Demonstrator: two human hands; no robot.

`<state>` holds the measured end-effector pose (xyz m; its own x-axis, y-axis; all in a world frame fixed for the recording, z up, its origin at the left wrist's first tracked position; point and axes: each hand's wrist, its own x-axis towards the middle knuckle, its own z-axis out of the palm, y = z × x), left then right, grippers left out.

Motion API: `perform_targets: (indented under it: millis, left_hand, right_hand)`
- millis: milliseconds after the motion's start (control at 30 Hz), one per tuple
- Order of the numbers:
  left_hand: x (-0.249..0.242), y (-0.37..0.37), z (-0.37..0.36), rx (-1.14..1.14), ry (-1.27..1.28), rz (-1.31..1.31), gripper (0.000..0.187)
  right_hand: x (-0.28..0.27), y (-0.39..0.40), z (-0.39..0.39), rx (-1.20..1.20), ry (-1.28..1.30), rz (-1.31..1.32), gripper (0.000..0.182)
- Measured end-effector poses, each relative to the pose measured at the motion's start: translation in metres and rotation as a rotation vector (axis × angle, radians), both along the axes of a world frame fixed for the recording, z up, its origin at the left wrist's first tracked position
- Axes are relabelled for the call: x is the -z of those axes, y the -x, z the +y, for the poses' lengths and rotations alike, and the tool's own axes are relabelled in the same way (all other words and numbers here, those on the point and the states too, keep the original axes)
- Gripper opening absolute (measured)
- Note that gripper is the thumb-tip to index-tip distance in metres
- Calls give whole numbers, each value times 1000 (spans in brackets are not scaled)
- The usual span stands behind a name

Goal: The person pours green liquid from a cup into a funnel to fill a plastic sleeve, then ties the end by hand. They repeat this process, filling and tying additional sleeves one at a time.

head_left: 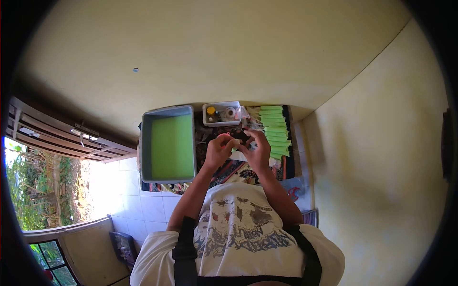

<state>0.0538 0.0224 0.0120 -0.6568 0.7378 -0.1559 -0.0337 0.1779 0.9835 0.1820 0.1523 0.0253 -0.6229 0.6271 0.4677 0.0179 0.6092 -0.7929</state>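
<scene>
Keep both forearms steady in front of your white shirt [243, 221], because the work between your hands is small and, I judge, asks for slow finger movement more than for force. Your left hand [218, 151] has its thumb and forefinger closed in a pinch on a small pale piece [235, 145], which is held up in front of your chest. Your right hand [258, 152] comes to the same piece with bent fingers, the forefinger arched; whether they also grip it, I cannot tell. It would be good to hold firmly with one side while the other one works, and to stay above the patterned cloth [230, 172]. Leave room for your elbows: the grey tub [194, 148] with green liquid [171, 148] is at your left, the green packets [274, 129] at your right. Farther, near the wall, stands the white box [222, 125].
</scene>
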Motion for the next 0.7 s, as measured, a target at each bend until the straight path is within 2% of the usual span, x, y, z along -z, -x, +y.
perform_targets:
  millis: [67,133,167,367,467,567,667,700]
  left_hand:
    - [-1,0,-2,-40,8,-229,23]
    - [-2,7,-8,40,-37,-278,24]
    - [-3,12,-9,80,-62,-299,24]
    - [3,29,-20,149,-102,-433,26]
    - [-10,29,-21,114,-36,-369,22]
    - [-27,19,-19,20,110,20,17]
    - [-23,6,-12,-137,-163,594,14]
    - [-19,6,-14,-145,-174,601,13]
  right_hand:
    - [0,1,-3,-26,-30,-1,25]
    - [8,6,-6,-82,-34,-5,26]
    - [10,7,-5,-73,-122,19,25]
    - [-6,12,-24,-27,-158,64,16]
    - [-5,15,-32,21,-50,124,13]
    - [8,15,-39,-9,244,140,13]
    - [32,19,-38,-35,494,155,12]
    - [26,21,-40,-28,432,137,13]
